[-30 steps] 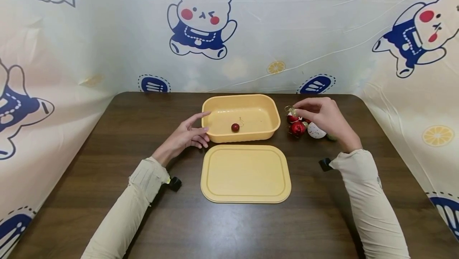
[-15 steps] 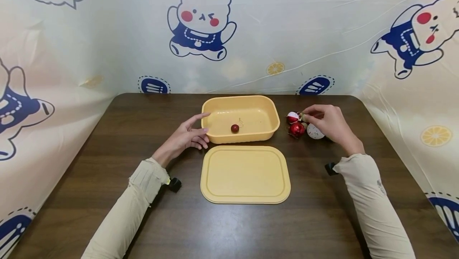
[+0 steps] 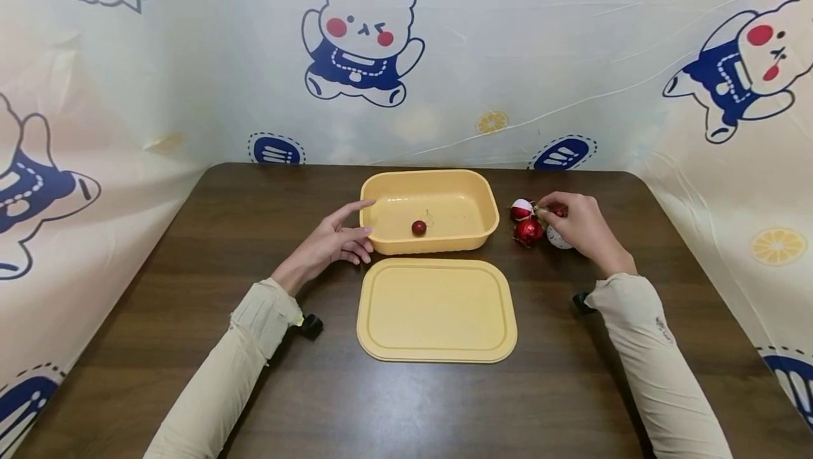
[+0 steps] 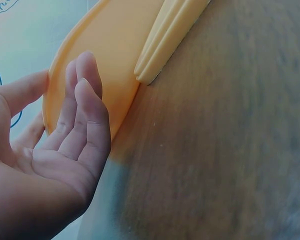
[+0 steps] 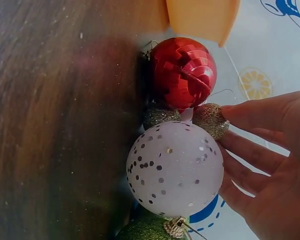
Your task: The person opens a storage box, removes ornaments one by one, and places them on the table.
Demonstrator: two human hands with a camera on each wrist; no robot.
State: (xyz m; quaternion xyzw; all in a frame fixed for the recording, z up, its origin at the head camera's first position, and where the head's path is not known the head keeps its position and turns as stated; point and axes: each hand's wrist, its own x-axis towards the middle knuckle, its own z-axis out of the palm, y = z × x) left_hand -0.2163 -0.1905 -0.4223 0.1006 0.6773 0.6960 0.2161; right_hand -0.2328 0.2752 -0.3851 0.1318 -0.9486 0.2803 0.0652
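My left hand (image 3: 330,239) rests at the left end of a yellow plastic box (image 3: 432,242), with thumb and index finger touching its rim. The other fingers lie beside the outer wall in the left wrist view. In the box sits a small dark red ball (image 3: 418,227) with a thin hook. To the right, my right hand (image 3: 581,222) pinches a gold glittery bauble top (image 5: 210,120); the bauble itself is mostly hidden. Close around are a shiny red bauble (image 5: 182,72), a white bauble with dark dots (image 5: 175,167), a green glittery one (image 5: 145,230) and a red-and-white one (image 3: 521,210).
A flat yellow lid (image 3: 437,311) lies just in front of the box. All stand on a dark wooden table (image 3: 406,409), with a printed cloth (image 3: 457,78) hanging behind its far edge.
The right hand has let go of the red-and-white bauble, moved slightly right and down, and now pinches another gold top. The left hand stays at the box.
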